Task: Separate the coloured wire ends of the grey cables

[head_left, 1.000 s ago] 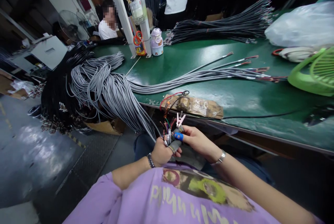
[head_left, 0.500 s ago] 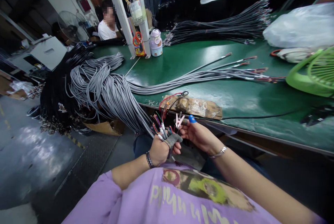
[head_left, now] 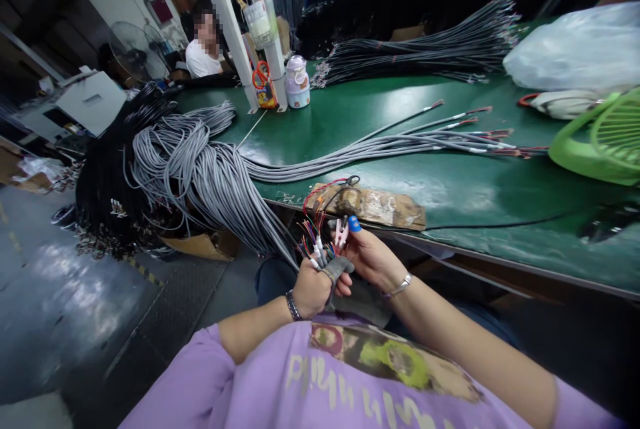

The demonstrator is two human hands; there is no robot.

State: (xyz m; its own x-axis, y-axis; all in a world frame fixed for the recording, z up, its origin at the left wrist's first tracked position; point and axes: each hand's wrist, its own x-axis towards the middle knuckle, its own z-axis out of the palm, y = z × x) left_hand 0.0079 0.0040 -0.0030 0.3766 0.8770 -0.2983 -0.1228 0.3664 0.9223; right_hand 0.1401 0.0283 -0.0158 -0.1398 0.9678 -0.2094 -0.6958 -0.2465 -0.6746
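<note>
My left hand (head_left: 313,287), with grey coverings on its thumb and finger, is closed round the ends of several grey cables (head_left: 273,229). Thin coloured wires (head_left: 309,240) fan out above that fist, past white wrappings on the cables. Close on the right, my right hand (head_left: 373,257) pinches a small pale pink clip (head_left: 341,234) at the wire ends; a blue cover (head_left: 354,223) sits on one of its fingertips. Just beyond both hands, a worn wooden board (head_left: 380,205) with a brown lump and red and black leads lies along the bench edge.
Grey cables (head_left: 190,155) hang in a thick bundle off the green bench (head_left: 400,95) at left, beside black cables (head_left: 100,195). Dark cables (head_left: 420,49) lie at the back. A green fan (head_left: 600,142) and plastic bag (head_left: 570,49) are at right. A person (head_left: 205,42) sits behind.
My right hand has moved left with the pink clip, up to the wires in my left hand. My left hand has shifted slightly right. A person standing behind the bench has moved right.
</note>
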